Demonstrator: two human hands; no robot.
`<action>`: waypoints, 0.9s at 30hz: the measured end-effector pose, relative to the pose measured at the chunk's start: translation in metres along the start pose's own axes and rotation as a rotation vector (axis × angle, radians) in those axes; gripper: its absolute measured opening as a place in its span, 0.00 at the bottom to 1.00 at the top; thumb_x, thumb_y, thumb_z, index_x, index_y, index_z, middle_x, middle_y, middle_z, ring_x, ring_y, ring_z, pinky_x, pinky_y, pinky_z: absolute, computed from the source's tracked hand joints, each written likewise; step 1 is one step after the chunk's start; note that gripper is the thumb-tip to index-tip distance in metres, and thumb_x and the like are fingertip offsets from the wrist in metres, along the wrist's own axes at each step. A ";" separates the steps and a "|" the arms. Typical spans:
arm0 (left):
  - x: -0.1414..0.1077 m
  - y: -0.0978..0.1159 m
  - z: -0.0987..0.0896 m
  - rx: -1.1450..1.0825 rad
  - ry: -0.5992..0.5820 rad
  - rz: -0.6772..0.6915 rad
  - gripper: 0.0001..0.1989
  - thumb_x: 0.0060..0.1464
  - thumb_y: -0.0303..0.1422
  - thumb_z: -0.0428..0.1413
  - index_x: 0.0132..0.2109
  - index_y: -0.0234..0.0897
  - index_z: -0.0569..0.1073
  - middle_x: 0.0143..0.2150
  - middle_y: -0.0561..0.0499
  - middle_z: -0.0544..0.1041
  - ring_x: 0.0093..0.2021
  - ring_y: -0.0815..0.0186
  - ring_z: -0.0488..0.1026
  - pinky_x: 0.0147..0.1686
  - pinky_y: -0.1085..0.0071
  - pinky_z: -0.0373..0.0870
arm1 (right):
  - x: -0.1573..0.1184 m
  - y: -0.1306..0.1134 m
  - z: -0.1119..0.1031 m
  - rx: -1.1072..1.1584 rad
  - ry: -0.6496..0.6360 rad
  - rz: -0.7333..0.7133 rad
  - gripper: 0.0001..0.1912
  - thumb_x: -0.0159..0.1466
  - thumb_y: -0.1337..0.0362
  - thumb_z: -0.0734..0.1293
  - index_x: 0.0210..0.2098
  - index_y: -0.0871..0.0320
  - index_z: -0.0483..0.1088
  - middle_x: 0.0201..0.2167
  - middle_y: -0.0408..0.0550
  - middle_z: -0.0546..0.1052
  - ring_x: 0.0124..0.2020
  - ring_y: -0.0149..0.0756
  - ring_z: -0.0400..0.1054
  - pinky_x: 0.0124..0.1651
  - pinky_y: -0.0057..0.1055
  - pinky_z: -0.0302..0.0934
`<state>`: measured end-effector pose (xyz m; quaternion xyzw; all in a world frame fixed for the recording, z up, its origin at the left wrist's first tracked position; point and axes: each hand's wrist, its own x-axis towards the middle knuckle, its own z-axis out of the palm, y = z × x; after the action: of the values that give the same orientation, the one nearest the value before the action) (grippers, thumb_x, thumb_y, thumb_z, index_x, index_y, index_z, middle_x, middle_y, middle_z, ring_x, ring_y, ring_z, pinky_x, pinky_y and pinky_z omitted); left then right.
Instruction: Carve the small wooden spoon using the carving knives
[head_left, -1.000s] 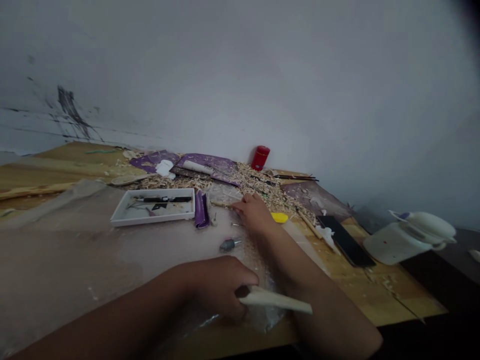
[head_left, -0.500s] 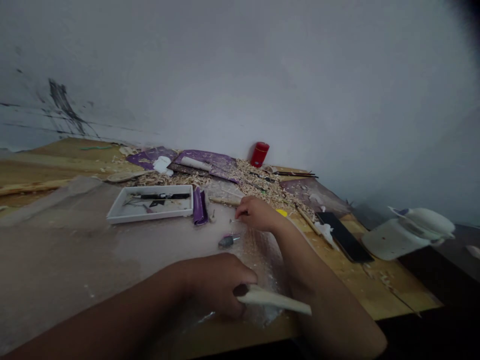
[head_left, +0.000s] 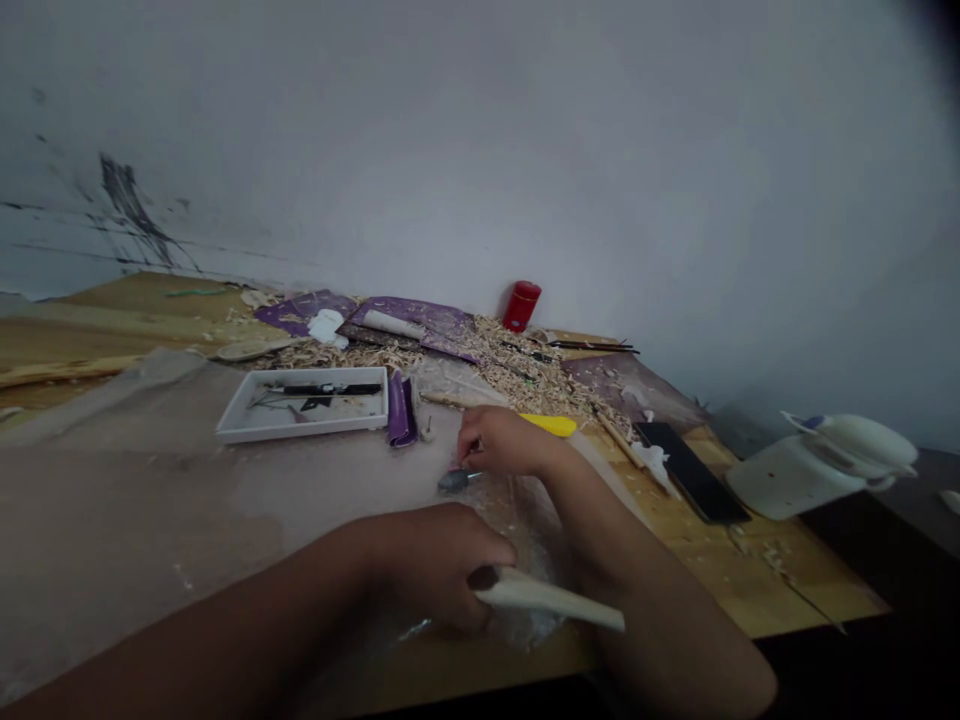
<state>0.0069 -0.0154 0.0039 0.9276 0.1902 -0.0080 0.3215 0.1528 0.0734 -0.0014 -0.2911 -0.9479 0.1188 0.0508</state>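
Note:
My left hand (head_left: 450, 565) is closed around a pale wooden stick (head_left: 551, 598) that tapers to the right; the end inside the fist is hidden. Farther forward, my right hand (head_left: 502, 440) is low over the plastic sheet (head_left: 315, 490), its fingers curled together. What they pinch, if anything, I cannot make out. Just below these fingertips lies a grey conical tip (head_left: 453, 482) with a thin metal shank. A yellow handle (head_left: 551, 425) lies behind my right wrist. A small pale bit (head_left: 427, 430) is beside a purple folded piece (head_left: 402, 410).
A white tray (head_left: 229, 425) holds a black pen-like tool (head_left: 330, 390). Wood shavings (head_left: 525, 375) spread towards the wall, near a red can (head_left: 521, 306). To the right are a black phone (head_left: 690, 475) and a white jug (head_left: 795, 485) by the table edge.
My right hand has shifted slightly left and nearer to me, to the grey conical tip. More of the yellow handle now shows behind it. The left hand and wooden stick have stayed put.

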 end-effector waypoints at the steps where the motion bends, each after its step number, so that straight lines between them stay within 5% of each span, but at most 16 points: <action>1: 0.000 0.000 0.000 0.000 -0.003 0.000 0.06 0.40 0.33 0.53 0.29 0.37 0.67 0.23 0.56 0.66 0.23 0.72 0.62 0.21 0.77 0.55 | 0.000 -0.002 0.000 -0.001 -0.006 -0.001 0.04 0.52 0.66 0.66 0.27 0.58 0.72 0.26 0.42 0.69 0.30 0.28 0.61 0.31 0.22 0.51; 13: 0.001 -0.004 0.002 -0.034 0.016 0.045 0.06 0.40 0.33 0.53 0.29 0.37 0.67 0.23 0.56 0.66 0.22 0.72 0.61 0.20 0.77 0.54 | -0.005 -0.009 -0.010 0.047 -0.070 0.013 0.04 0.49 0.66 0.68 0.26 0.59 0.71 0.26 0.42 0.68 0.30 0.28 0.60 0.32 0.23 0.52; 19: 0.002 -0.005 0.002 -0.030 0.033 0.060 0.06 0.38 0.31 0.54 0.28 0.36 0.65 0.22 0.57 0.64 0.22 0.73 0.60 0.20 0.78 0.53 | 0.007 -0.019 0.003 0.033 0.294 0.018 0.19 0.56 0.65 0.62 0.48 0.60 0.61 0.44 0.51 0.64 0.44 0.33 0.57 0.45 0.30 0.52; 22: 0.002 -0.004 0.001 -0.058 0.041 0.066 0.07 0.37 0.31 0.55 0.27 0.36 0.64 0.22 0.58 0.63 0.22 0.74 0.59 0.20 0.78 0.53 | 0.012 -0.020 0.013 -0.064 0.297 -0.008 0.24 0.56 0.65 0.62 0.52 0.59 0.56 0.49 0.53 0.62 0.49 0.36 0.54 0.50 0.34 0.48; 27: 0.001 -0.005 -0.004 -0.144 0.053 0.012 0.09 0.38 0.33 0.56 0.25 0.36 0.62 0.20 0.59 0.60 0.21 0.75 0.57 0.19 0.79 0.52 | 0.005 -0.013 0.001 -0.066 0.324 0.036 0.17 0.56 0.65 0.63 0.45 0.59 0.64 0.42 0.51 0.67 0.43 0.34 0.58 0.47 0.32 0.50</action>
<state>0.0056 -0.0094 0.0036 0.9031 0.1930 0.0320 0.3822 0.1412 0.0656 0.0012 -0.3250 -0.9253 0.0399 0.1911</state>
